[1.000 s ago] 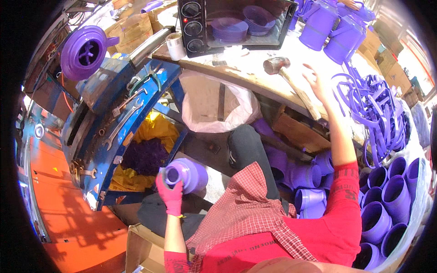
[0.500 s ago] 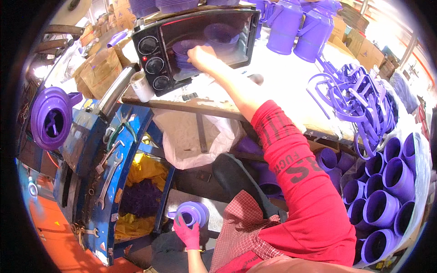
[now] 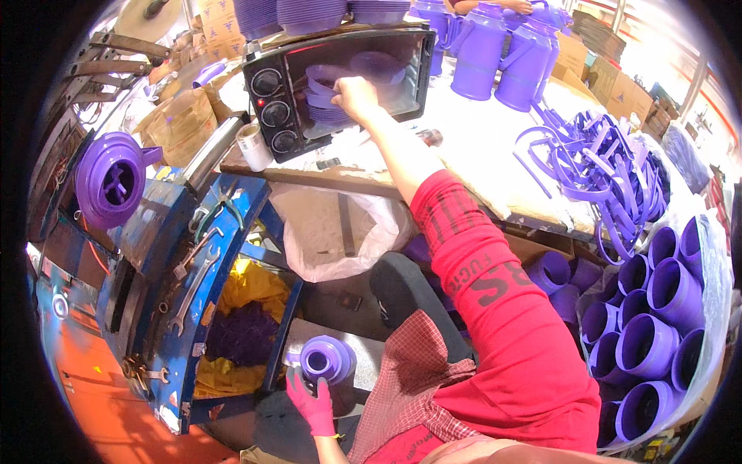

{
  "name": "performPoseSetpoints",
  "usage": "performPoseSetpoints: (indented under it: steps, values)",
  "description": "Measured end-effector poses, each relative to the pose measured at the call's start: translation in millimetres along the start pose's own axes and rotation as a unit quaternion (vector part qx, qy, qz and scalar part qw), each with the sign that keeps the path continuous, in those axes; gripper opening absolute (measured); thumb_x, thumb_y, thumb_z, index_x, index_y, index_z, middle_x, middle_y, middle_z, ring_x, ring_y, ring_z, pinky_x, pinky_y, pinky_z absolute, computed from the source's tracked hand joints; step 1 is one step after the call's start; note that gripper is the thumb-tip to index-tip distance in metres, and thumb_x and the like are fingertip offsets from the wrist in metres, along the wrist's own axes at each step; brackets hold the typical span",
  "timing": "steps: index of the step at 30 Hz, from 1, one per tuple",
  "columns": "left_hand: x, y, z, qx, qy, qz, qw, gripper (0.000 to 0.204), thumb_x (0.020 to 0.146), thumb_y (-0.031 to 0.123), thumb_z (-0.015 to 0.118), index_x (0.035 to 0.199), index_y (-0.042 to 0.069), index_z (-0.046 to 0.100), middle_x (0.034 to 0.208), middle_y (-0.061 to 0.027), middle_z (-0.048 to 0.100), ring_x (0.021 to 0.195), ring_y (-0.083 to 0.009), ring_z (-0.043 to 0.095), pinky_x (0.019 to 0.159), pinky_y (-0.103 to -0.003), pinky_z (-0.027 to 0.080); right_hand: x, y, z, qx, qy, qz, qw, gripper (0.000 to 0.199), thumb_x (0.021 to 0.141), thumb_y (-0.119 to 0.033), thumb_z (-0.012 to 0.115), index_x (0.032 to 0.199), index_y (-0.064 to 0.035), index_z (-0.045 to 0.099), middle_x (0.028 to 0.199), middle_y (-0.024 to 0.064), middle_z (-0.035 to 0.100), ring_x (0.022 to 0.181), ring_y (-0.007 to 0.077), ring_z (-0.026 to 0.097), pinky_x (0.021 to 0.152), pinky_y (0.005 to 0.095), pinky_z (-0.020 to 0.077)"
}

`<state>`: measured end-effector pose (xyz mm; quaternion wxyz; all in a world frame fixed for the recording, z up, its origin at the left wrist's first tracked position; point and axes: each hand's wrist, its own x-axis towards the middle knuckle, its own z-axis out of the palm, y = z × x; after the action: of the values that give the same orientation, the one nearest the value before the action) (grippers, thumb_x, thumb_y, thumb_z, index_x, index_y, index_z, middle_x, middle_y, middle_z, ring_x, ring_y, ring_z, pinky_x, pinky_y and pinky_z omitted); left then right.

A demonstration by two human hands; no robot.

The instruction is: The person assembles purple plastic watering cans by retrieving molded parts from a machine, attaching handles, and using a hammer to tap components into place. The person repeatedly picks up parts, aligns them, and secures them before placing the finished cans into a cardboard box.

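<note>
My right hand (image 3: 355, 94) has moved from the bench (image 3: 495, 147) into the oven (image 3: 340, 85), fingers on purple lids (image 3: 325, 97); left hand (image 3: 311, 396) still grips the jug (image 3: 328, 359).

A purple round part (image 3: 328, 359) is held low, beside the knee, by the left hand (image 3: 311, 400), which is covered by a pink glove. The right hand (image 3: 355, 96) is stretched out to the small black oven (image 3: 340, 85) on the workbench (image 3: 471, 155), at the purple pieces (image 3: 325, 97) stacked inside. Purple jugs (image 3: 502, 54) are seen behind, and purple cylinders (image 3: 649, 325) are packed at the right.
</note>
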<state>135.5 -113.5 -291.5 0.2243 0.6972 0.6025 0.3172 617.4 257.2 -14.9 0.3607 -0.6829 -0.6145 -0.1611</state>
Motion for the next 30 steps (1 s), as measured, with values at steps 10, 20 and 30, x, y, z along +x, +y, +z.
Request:
performPoseSetpoints:
  steps: [10,20,30]
  values:
    - [-1.1,33.7,-28.0,-0.054,0.028,-0.039,0.997,0.058,0.082,0.014,0.072,0.136,0.001,0.053,0.144,-0.0220,0.046,0.133,-0.0361,0.044,0.109,-0.044,0.038,-13.6,-1.2,-43.8,-0.116,0.072,-0.212,0.968,0.023,0.087,-0.023,0.062,0.102,-0.0106,0.075,0.104,0.0100,0.073,0.096,0.0276,0.070,0.087,0.0388,0.0553]
    - [-5.6,37.4,-21.6,-0.434,-0.027,-0.042,0.900,0.114,0.066,0.013,0.086,0.157,0.006,0.017,0.157,-0.0118,0.030,0.142,-0.0270,0.035,0.113,-0.042,0.035,-429.5,-159.9,-12.2,0.680,-0.412,0.485,0.363,0.035,0.095,-0.021,0.066,0.123,-0.0030,0.057,0.108,0.0086,0.067,0.093,0.0192,0.066,0.083,0.0330,0.0552]
    - [15.4,-22.5,13.4,-0.003,-0.147,-0.165,0.975,0.099,0.068,0.026,0.085,0.149,0.003,0.033,0.150,-0.0236,0.038,0.138,-0.0390,0.039,0.114,-0.043,0.034,-471.8,-142.4,46.5,0.411,-0.544,0.172,0.711,0.070,0.083,-0.016,0.078,0.142,0.0034,0.045,0.144,0.0203,0.045,0.125,0.0295,0.055,0.099,0.0370,0.0518]
